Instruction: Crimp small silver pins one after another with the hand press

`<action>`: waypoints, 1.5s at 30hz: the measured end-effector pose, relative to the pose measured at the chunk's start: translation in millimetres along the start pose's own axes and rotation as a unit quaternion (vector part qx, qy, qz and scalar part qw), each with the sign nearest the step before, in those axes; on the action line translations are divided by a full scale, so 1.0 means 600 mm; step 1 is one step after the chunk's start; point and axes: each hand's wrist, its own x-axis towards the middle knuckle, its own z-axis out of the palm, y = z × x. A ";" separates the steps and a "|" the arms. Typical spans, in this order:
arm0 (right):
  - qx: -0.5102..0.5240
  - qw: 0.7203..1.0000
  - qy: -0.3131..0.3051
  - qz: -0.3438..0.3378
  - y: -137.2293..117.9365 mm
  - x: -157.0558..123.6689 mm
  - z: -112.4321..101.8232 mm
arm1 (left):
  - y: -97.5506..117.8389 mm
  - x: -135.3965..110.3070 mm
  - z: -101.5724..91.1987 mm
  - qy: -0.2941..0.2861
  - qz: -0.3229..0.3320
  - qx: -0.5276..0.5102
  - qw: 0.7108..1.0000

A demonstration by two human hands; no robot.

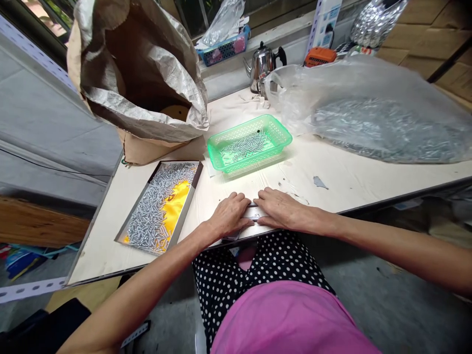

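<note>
Head view: left hand (231, 214) and right hand (278, 209) grip a flat piece (254, 212) at the table's (350, 169) six-o'clock edge, seemingly steadying it; tray (187, 200) at nine, basket (258, 160) at twelve, presumably within reach.

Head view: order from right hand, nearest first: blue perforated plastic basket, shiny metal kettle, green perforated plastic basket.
From the right hand:
1. Green perforated plastic basket: on the table, just beyond the hands.
2. Shiny metal kettle: farther back, beyond the green basket.
3. Blue perforated plastic basket: on the window ledge, left of the kettle.
</note>
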 end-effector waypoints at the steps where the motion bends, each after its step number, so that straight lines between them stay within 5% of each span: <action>1: 0.000 1.000 0.001 -0.001 -0.004 -0.001 0.003 | 0.000 0.000 0.003 0.000 -0.002 0.002 1.000; 8: 0.011 0.998 0.060 -0.024 -0.015 0.001 0.046 | 0.003 -0.005 0.015 0.004 -0.023 -0.004 1.000; 14: -0.033 0.998 0.045 0.010 0.000 0.005 0.014 | 0.008 -0.023 0.028 0.075 -0.066 0.003 0.995; 20: -0.008 1.000 -0.011 0.008 0.031 0.021 -0.015 | 0.060 -0.064 0.088 0.204 -0.051 -0.029 0.977; 25: -0.016 0.999 0.029 0.015 0.033 0.051 0.004 | 0.102 -0.076 0.119 0.214 -0.004 -0.072 0.974; 31: -0.042 0.996 0.060 0.055 0.042 0.092 0.004 | 0.108 -0.078 0.124 0.225 -0.007 -0.133 0.965; 33: -0.047 0.996 0.071 0.021 0.022 0.100 -0.001 | 0.109 -0.078 0.127 0.234 -0.005 -0.142 0.962; 39: -0.052 0.970 -0.007 -0.238 -0.089 0.126 0.006 | 0.112 -0.078 0.147 0.241 -0.010 -0.173 0.955; 45: -0.076 0.946 0.014 -0.316 -0.128 0.152 0.031 | 0.112 -0.077 0.171 0.233 -0.032 -0.168 0.957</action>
